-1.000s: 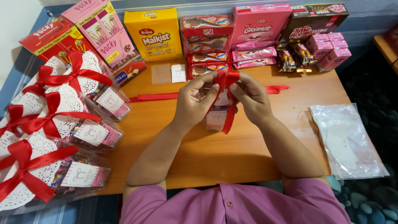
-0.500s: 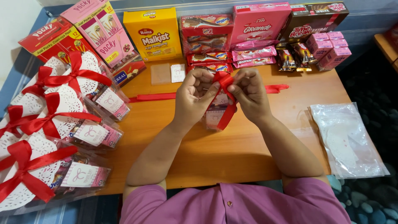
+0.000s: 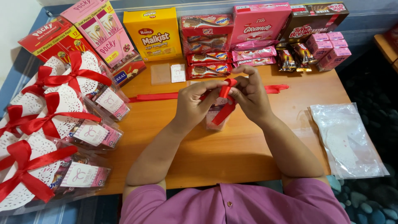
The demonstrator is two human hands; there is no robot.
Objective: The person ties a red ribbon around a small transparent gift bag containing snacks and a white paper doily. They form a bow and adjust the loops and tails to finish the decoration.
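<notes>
The red ribbon sits mid-surface atop a small clear packet, its loose tail slanting toward 7 o'clock. Both hands pinch it: left hand at 9 o'clock, right hand at 3, equally near.

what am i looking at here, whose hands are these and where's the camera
The camera sits on a person's head and looks down, so the arms reaching in from the bottom are their own. The left hand and right hand pinch a red ribbon over a small clear packet on a wooden table. Finished packets with red bows lie to the left, snack boxes line the far edge, and a clear bag of white doilies lies to the right.
</notes>
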